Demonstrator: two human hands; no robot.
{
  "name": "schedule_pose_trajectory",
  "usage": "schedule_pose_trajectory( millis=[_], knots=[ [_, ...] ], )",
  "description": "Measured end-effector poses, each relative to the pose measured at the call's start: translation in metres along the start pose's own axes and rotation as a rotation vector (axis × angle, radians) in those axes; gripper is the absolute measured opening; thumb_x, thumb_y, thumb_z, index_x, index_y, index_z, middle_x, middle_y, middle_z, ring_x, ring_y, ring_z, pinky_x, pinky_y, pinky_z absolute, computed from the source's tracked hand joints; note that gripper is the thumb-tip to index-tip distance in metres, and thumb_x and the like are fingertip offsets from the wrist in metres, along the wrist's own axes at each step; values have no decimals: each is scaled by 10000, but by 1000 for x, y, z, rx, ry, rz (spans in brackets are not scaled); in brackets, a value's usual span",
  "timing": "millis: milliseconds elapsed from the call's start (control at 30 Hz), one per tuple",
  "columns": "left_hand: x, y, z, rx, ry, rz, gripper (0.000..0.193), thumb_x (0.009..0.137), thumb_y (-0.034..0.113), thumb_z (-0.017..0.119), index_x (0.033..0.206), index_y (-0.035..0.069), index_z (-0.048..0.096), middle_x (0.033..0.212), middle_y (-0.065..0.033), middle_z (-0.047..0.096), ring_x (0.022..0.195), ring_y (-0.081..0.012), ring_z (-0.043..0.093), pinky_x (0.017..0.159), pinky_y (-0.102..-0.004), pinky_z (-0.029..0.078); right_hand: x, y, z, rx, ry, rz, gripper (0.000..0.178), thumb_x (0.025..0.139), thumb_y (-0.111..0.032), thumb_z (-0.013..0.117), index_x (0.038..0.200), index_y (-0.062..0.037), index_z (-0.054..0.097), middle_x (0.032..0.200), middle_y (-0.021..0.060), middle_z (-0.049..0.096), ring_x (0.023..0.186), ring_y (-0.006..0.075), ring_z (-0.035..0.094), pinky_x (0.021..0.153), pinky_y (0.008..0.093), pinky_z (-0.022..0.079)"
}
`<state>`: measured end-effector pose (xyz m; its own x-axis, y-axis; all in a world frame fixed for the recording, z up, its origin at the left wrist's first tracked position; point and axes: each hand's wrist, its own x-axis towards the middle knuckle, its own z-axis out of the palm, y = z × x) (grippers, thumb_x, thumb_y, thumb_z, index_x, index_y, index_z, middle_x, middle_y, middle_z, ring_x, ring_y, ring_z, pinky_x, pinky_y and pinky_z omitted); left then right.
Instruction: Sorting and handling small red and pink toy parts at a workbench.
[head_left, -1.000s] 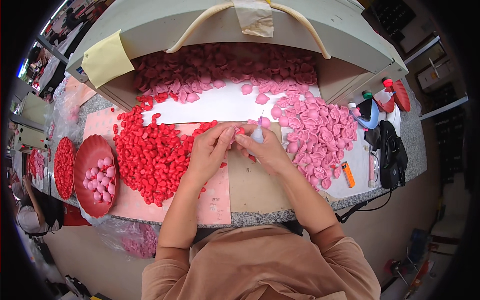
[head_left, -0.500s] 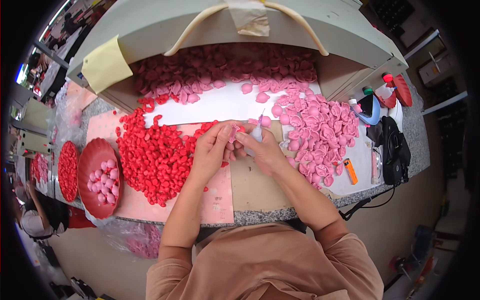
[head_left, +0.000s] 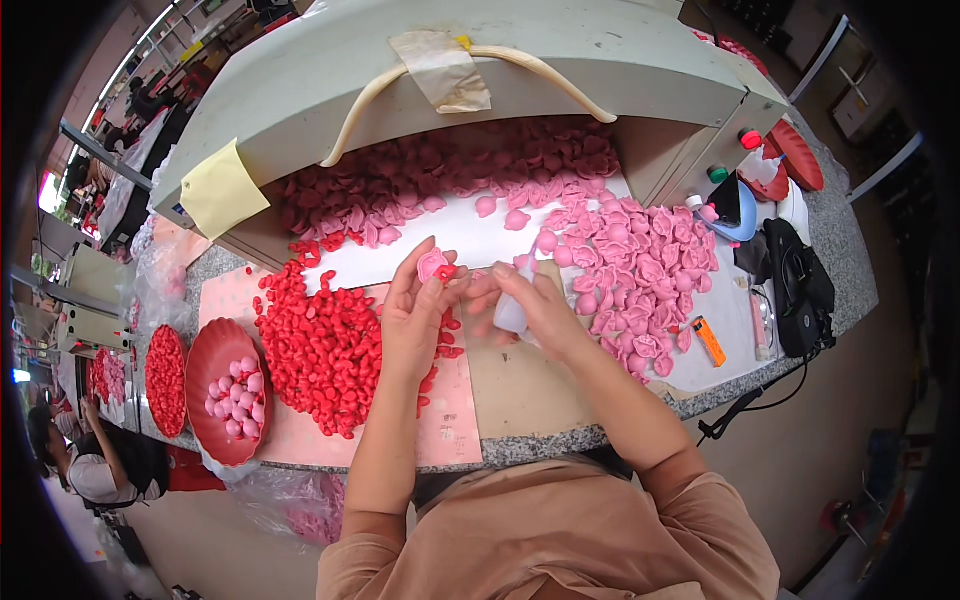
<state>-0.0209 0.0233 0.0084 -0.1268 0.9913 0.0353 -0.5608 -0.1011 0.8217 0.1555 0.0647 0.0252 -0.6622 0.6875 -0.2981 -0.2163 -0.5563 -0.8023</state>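
Note:
My left hand (head_left: 413, 318) is raised over the bench, its thumb and fingers closed on a small pink shell-shaped piece (head_left: 432, 264). A red bean-shaped piece (head_left: 447, 272) sits at the thumb side of that shell. Just to the right, my right hand (head_left: 545, 312) is wrapped round a translucent squeeze bottle (head_left: 510, 316) with a thin tip, pointing up. Left of my hands lies a heap of red pieces (head_left: 325, 350). A heap of pink shells and balls (head_left: 630, 270) spreads on white paper to the right.
A grey metal housing (head_left: 560, 85) arches over the far side, with more pink pieces (head_left: 450, 165) beneath. At left stand a red dish of pink balls (head_left: 205, 430) and a dish of red pieces (head_left: 165, 385). An orange lighter (head_left: 709, 342) and black pouch (head_left: 800, 285) lie at right.
My hands have moved apart; the bottle has come away from the pink piece, which now faces up in my left hand. The whole view has shifted slightly.

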Motion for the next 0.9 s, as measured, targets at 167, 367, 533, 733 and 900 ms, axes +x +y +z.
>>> schedule_pose_trajectory(
  millis=[167,367,533,733,900],
  knots=[
    [1,-2,-9,-131,-23,-78,417,920,144,536,1302,35,407,1138,-127,563,1034,-218,572,901,-364,491,4,-2,-16,-417,212,-23,278,898,-258,580,1053,-31,536,937,66,604,786,103,592,644,209,463],
    [2,0,3,-260,41,-214,427,944,238,494,1298,18,404,1124,-112,576,978,-194,601,848,-346,531,-3,-7,-16,-484,208,-479,294,838,-124,658,1070,-16,513,915,31,585,785,66,548,673,200,450],
    [2,-7,-14,-425,-46,-229,448,951,281,473,1298,8,400,1150,-124,566,900,-178,619,812,-321,546,-11,-13,-2,-236,254,-522,186,882,-152,609,1001,-45,515,817,2,530,643,51,451,574,210,392],
    [2,-7,-9,-459,0,-355,475,959,322,450,1308,4,396,1141,-103,561,828,-122,588,715,-270,534,-4,-9,-13,-130,298,-625,202,915,-242,565,926,-51,502,751,-5,510,603,53,413,551,219,368],
    [0,-6,2,-322,-36,-369,455,963,312,445,1296,3,414,1038,-61,567,859,-101,554,725,-263,513,-2,-8,-15,-183,382,-680,211,897,-230,596,917,-40,505,748,-6,514,616,52,423,565,214,368]
  ],
)
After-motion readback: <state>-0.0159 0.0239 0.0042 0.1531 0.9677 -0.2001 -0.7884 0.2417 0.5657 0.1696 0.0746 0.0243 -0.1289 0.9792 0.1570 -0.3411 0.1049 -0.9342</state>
